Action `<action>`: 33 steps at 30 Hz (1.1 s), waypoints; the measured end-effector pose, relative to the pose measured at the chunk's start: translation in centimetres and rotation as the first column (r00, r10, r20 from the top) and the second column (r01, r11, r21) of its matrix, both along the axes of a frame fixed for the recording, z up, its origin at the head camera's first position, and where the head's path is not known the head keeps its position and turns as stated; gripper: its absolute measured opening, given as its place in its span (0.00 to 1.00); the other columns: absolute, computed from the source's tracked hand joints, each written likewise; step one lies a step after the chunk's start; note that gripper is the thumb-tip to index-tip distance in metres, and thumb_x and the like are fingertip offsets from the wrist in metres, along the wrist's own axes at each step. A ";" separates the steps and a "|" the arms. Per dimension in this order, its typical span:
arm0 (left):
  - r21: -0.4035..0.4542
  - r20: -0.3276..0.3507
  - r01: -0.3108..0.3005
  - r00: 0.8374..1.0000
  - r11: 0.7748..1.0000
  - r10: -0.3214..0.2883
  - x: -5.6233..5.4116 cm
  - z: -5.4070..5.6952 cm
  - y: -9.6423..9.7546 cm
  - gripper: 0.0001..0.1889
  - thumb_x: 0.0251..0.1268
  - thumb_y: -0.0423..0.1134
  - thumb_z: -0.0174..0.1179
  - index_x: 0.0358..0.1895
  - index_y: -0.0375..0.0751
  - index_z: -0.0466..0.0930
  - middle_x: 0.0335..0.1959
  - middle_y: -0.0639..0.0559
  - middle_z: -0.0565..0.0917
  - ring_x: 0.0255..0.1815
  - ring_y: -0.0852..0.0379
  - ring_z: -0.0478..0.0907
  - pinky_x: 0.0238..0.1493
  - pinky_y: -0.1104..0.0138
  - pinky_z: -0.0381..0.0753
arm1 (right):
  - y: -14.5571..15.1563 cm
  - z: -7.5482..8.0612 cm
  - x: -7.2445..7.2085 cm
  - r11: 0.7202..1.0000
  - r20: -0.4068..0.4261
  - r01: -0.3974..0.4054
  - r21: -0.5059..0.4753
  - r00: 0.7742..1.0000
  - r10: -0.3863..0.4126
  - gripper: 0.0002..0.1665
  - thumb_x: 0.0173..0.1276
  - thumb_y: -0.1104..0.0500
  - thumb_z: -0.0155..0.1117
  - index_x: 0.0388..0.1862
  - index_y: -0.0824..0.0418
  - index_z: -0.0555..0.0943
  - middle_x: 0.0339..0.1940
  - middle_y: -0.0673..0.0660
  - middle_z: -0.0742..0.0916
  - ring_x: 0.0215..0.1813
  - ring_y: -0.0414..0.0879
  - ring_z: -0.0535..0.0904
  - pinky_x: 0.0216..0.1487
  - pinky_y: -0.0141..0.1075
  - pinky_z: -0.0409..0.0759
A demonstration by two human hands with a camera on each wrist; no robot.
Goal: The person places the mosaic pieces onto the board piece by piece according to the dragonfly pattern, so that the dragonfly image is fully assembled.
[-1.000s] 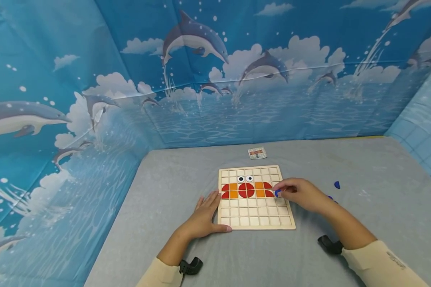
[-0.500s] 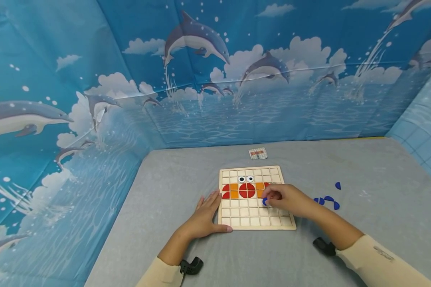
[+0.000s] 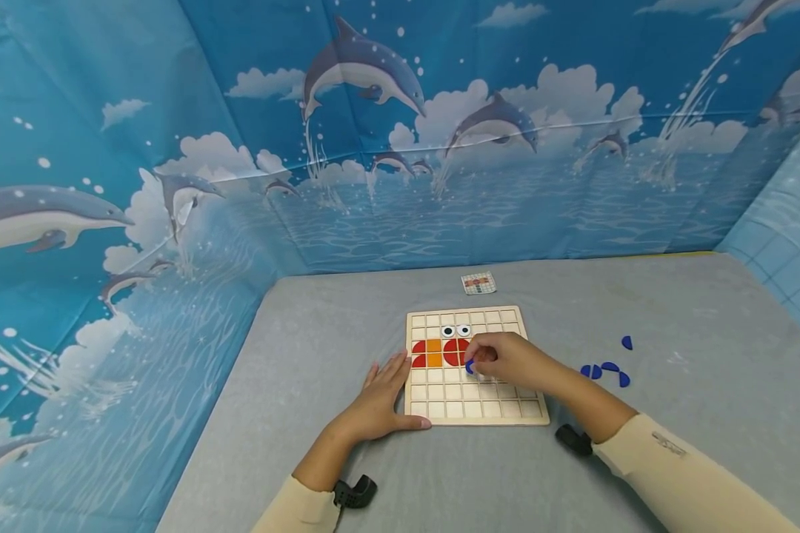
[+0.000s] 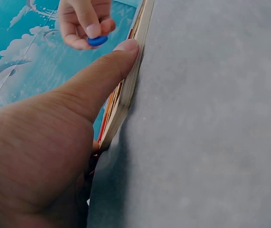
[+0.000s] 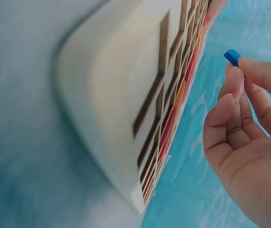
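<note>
On the grey cloth lies a square wooden grid board (image 3: 443,411). My left hand (image 3: 380,406) rests along its left side, fingers extended, thumb on the near edge. Between thumb and fingertips my right hand (image 3: 510,360) pinches a small blue piece (image 5: 232,57), held over the middle of the board; it looks like a quarter circle. In the grid sit red pieces forming a circle (image 3: 452,353), orange squares (image 3: 434,354), red quarter pieces (image 3: 418,354) at the left and two round eye pieces (image 3: 448,331). My right hand hides the pieces on the board's right.
Several loose blue pieces (image 3: 610,366) lie on the cloth right of the board, one farther back (image 3: 627,343). A small patterned card (image 3: 478,283) lies beyond the board's far edge. A dolphin-print curtain (image 3: 387,207) hangs behind the table.
My right hand has moved left across the board with the blue piece, from its right side to beside the red circle. The left hand has stayed in place.
</note>
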State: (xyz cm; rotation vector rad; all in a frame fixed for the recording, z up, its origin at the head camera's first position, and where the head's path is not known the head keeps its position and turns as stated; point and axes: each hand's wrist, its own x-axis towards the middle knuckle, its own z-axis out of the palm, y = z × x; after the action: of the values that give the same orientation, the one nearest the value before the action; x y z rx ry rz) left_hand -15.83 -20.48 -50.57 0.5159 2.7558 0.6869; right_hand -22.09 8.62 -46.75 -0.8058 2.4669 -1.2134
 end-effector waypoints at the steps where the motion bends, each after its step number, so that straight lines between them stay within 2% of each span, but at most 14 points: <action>1: -0.001 0.000 -0.001 1.000 1.000 0.001 0.0 0.0 0.0 0.62 0.52 0.70 0.69 0.83 0.43 0.46 0.85 0.53 0.44 0.86 0.54 0.40 0.84 0.47 0.32 | -0.2 0.0 -0.1 1.000 0.000 -0.006 -0.002 1.000 0.006 0.06 0.68 0.65 0.68 0.40 0.55 0.84 0.30 0.49 0.83 0.32 0.43 0.76 0.33 0.30 0.77; 9: 0.008 -0.004 0.008 1.000 1.000 -0.008 0.1 0.2 -0.1 0.62 0.53 0.71 0.68 0.83 0.43 0.46 0.85 0.52 0.44 0.86 0.54 0.40 0.83 0.46 0.33 | -2.1 -0.2 -0.4 0.999 0.012 -0.048 -0.009 0.999 0.048 0.06 0.66 0.66 0.68 0.41 0.58 0.85 0.32 0.50 0.85 0.32 0.43 0.76 0.35 0.30 0.77; 18: 0.000 -0.006 0.010 1.000 1.000 -0.010 0.2 0.3 0.0 0.62 0.53 0.70 0.68 0.83 0.42 0.46 0.85 0.52 0.45 0.86 0.54 0.40 0.84 0.47 0.32 | -3.2 -0.4 0.0 0.999 0.003 -0.026 0.032 1.000 0.026 0.06 0.66 0.66 0.69 0.36 0.55 0.85 0.30 0.47 0.85 0.34 0.40 0.77 0.39 0.31 0.78; 24: 0.002 -0.009 0.009 1.000 1.000 -0.009 0.2 0.3 -0.1 0.62 0.53 0.69 0.69 0.83 0.42 0.47 0.85 0.51 0.46 0.86 0.54 0.41 0.84 0.47 0.33 | -3.4 -0.4 0.0 0.997 0.001 -0.026 0.072 1.000 0.026 0.05 0.67 0.67 0.68 0.34 0.57 0.85 0.28 0.48 0.83 0.31 0.41 0.74 0.35 0.31 0.74; 33: -0.001 -0.013 0.005 1.000 1.000 -0.005 0.1 0.3 -0.1 0.62 0.53 0.70 0.69 0.83 0.42 0.46 0.85 0.51 0.45 0.86 0.54 0.41 0.84 0.47 0.33 | -3.6 -0.4 0.0 0.994 -0.055 -0.031 0.103 0.998 0.037 0.07 0.67 0.68 0.66 0.32 0.57 0.85 0.28 0.48 0.82 0.31 0.41 0.72 0.34 0.31 0.72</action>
State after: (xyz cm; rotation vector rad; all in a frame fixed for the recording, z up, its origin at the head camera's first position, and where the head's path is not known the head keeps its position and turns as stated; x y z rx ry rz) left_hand -15.70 -20.59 -50.30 0.5293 2.7661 0.6828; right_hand -22.06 4.99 -47.17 -0.8621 2.5267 -1.0567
